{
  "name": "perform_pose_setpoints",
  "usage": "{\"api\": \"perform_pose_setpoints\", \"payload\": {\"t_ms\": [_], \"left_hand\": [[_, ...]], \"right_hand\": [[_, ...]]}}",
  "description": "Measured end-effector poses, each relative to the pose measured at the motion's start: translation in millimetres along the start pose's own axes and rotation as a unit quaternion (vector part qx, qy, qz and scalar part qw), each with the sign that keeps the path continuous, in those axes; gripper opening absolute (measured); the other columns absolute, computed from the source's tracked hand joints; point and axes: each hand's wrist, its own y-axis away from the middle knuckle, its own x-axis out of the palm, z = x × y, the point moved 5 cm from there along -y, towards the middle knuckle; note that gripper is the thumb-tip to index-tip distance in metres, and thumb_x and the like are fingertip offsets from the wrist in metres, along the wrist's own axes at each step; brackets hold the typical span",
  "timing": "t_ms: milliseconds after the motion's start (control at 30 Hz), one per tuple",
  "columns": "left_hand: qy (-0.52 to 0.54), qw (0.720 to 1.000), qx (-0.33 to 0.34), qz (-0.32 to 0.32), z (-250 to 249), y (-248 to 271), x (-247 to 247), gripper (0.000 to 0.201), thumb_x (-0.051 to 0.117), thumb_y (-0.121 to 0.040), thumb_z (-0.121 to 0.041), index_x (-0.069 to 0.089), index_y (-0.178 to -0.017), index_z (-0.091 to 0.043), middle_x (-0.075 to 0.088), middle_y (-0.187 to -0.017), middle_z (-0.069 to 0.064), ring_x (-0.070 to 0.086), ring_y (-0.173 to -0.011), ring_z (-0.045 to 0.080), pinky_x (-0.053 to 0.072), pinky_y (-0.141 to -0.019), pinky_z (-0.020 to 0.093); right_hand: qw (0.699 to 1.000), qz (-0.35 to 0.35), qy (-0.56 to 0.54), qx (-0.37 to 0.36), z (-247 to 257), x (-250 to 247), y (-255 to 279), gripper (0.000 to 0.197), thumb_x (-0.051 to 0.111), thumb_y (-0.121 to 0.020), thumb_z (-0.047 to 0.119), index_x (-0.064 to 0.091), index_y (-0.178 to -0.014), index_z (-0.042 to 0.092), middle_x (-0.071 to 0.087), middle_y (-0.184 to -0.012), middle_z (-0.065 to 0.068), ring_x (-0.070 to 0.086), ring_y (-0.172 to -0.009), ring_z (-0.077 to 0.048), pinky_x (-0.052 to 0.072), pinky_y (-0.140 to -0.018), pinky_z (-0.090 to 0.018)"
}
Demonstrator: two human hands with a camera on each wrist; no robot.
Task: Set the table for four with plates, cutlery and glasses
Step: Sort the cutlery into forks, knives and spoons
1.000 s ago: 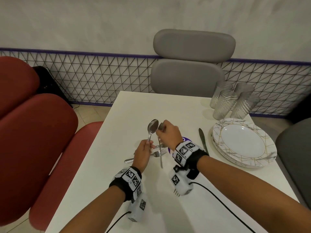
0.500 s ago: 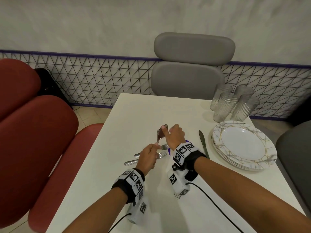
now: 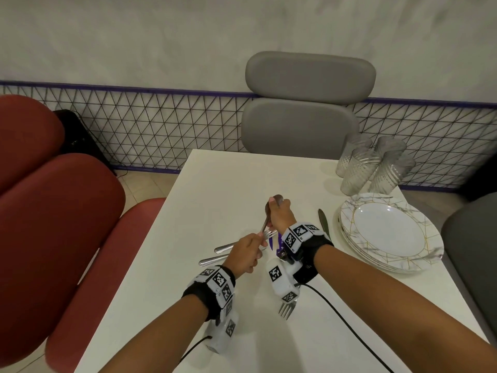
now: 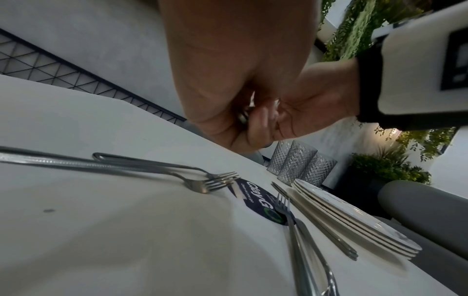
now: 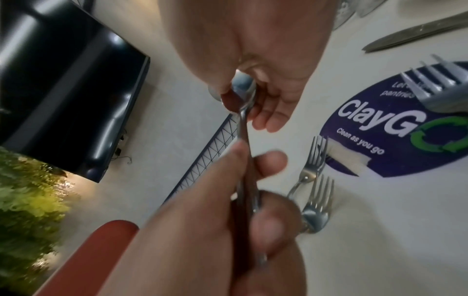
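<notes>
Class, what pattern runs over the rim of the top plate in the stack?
White marble veining crossed by thin gold lines on the top plate; the head view shows it best.

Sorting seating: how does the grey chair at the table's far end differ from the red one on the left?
The grey padded chair faces the white table squarely, with slim stacked cushions; the red padded chair stands alongside, bulkier and rounder. Both have two-part cushioned backs.

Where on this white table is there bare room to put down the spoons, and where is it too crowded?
Free: the far strip of the white table before the grey chair, and the left edge beside the red seat. Crowded: the right side, with clear ribbed glasses, the stack of marbled plates and a steel knife; the centre, where steel forks lie.
</notes>
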Motion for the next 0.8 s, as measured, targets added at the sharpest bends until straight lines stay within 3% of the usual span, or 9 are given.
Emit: {"api": "perform_pose_setpoints", "payload": {"t_ms": [133,267,333,400,500,600,633,700,800], "left_hand": [[-0.069,0.996,0.043,-0.038,-3,-3,-2,0.036,0.034,-0.1,-0.036,0.054,-0.08,-0.013,0.045,-0.063,-0.002,0.035,-0.047,0.008,0.027,-0.04,0.016],[-0.091,0.988,0.079,-0.092,-7,-7,2,0.035,0.032,-0.101,-0.033,0.054,-0.082,-0.014,0.049,-0.064,-0.004,0.043,-0.053,0.007,0.031,-0.048,0.021],[-0.091,0.986,0.087,-0.108,-9,-8,6,0.034,0.03,-0.101,-0.032,0.054,-0.085,-0.013,0.05,-0.066,-0.004,0.046,-0.057,0.008,0.035,-0.053,0.022],[-0.105,0.984,0.093,-0.109,-11,-11,11,0.035,0.028,-0.102,-0.032,0.052,-0.09,-0.01,0.052,-0.069,-0.002,0.049,-0.062,0.013,0.038,-0.059,0.025],[-0.124,0.984,0.092,-0.085,-11,-19,24,0.034,0.026,-0.102,-0.034,0.046,-0.088,-0.01,0.051,-0.07,-0.001,0.048,-0.062,0.015,0.038,-0.06,0.029],[-0.122,0.988,0.084,-0.044,-11,-24,41,0.03,0.027,-0.102,-0.033,0.043,-0.09,-0.011,0.047,-0.069,-0.002,0.043,-0.056,0.01,0.034,-0.05,0.025],[-0.129,0.988,0.08,-0.025,-11,-26,48,0.029,0.028,-0.102,-0.032,0.044,-0.094,-0.01,0.047,-0.069,-0.002,0.043,-0.055,0.009,0.033,-0.049,0.023],[-0.162,0.984,0.077,0.013,-11,-28,63,0.03,0.028,-0.102,-0.03,0.046,-0.102,-0.006,0.048,-0.069,-0.002,0.045,-0.056,0.008,0.035,-0.049,0.021],[-0.203,0.974,0.067,0.08,-9,-29,82,0.034,0.041,-0.098,-0.034,0.05,-0.113,-0.006,0.057,-0.082,0.004,0.053,-0.069,0.016,0.042,-0.061,0.026]], "right_hand": [[0.999,0.011,-0.043,0.02,-3,-7,-2,0.048,0.039,-0.095,0.041,0.032,-0.123,0.002,0.05,-0.076,-0.007,0.049,-0.053,-0.018,0.044,-0.047,-0.025],[1.0,0.012,0.015,0.009,-8,-7,4,0.055,0.051,-0.088,0.046,0.036,-0.12,0.005,0.055,-0.091,-0.012,0.052,-0.074,-0.025,0.045,-0.068,-0.037],[0.997,0.027,0.065,-0.014,-7,-6,8,0.038,0.054,-0.088,0.043,0.051,-0.097,0.007,0.057,-0.085,-0.01,0.053,-0.073,-0.024,0.046,-0.071,-0.037],[0.993,0.041,0.109,-0.029,-8,-3,10,0.036,0.056,-0.089,0.036,0.051,-0.062,0.013,0.056,-0.068,-0.006,0.052,-0.061,-0.02,0.046,-0.069,-0.033],[0.989,0.017,0.144,-0.042,-9,-7,12,0.038,0.06,-0.088,0.026,0.048,-0.054,0.016,0.062,-0.073,-0.009,0.056,-0.069,-0.02,0.049,-0.075,-0.033],[0.987,-0.004,0.162,-0.025,-12,-23,10,0.025,0.062,-0.086,0.022,0.062,-0.066,0.007,0.066,-0.08,-0.013,0.056,-0.073,-0.021,0.044,-0.067,-0.029],[0.986,-0.008,0.163,-0.015,-16,-32,8,0.023,0.064,-0.085,0.022,0.066,-0.07,0.004,0.064,-0.078,-0.013,0.056,-0.072,-0.022,0.042,-0.066,-0.027],[0.988,-0.01,0.157,0.007,-26,-49,3,0.027,0.067,-0.082,0.02,0.061,-0.059,0.006,0.058,-0.068,-0.012,0.054,-0.069,-0.023,0.041,-0.065,-0.027],[0.986,-0.019,0.159,0.038,-43,-75,-4,0.029,0.069,-0.079,0.019,0.058,-0.057,0.005,0.055,-0.058,-0.009,0.052,-0.058,-0.023,0.049,-0.067,-0.034]]}}
